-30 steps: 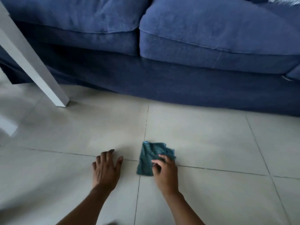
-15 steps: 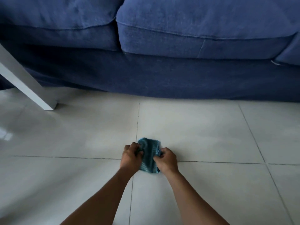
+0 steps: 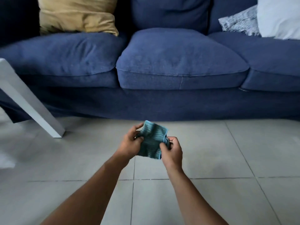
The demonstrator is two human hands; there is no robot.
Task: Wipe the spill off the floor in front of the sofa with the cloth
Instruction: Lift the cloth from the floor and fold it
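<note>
A small teal cloth [image 3: 151,140] is held up off the floor between both hands, folded and slightly crumpled. My left hand [image 3: 130,144] grips its left edge and my right hand [image 3: 172,151] pinches its right edge. Below them lies the pale tiled floor [image 3: 211,151] in front of the blue sofa [image 3: 178,62]. No spill stands out on the tiles; the floor looks evenly pale with soft reflections.
A white slanted table leg [image 3: 32,104] meets the floor at the left. On the sofa sit a mustard cushion [image 3: 78,15] at the back left and patterned and white cushions [image 3: 259,20] at the right. Tiles extend toward me and to the right.
The cloth lay on the floor under my right hand; my left hand joined it and both hands have lifted it off the tiles. My head has risen, showing more of the sofa.
</note>
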